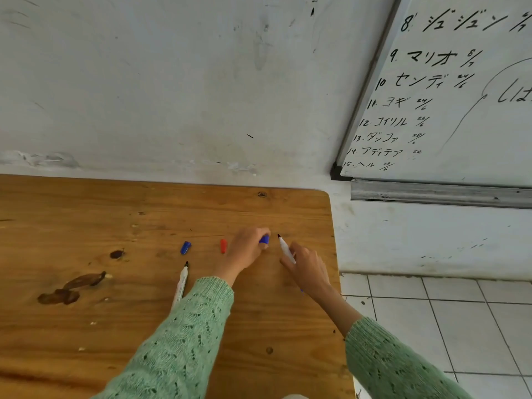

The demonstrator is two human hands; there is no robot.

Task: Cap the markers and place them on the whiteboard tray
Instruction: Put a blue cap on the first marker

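My left hand (pixel 246 250) pinches a blue cap (pixel 264 239) just above the wooden table (pixel 144 214). My right hand (pixel 306 264) grips an uncapped white marker (pixel 285 248), its dark tip pointing up and left, a short gap from the blue cap. A red cap (pixel 223 245) and a second blue cap (pixel 185 247) lie loose on the table to the left. Another uncapped white marker (pixel 182 282) with a black tip lies near my left sleeve. The grey metal whiteboard tray (pixel 437 194) runs under the whiteboard (pixel 449 110) at the upper right.
The table's right edge ends near my right wrist; white floor tiles (pixel 460 312) lie beyond it. Dark stains (pixel 72 286) mark the table's left side. A scuffed white wall (pixel 172 82) stands behind the table.
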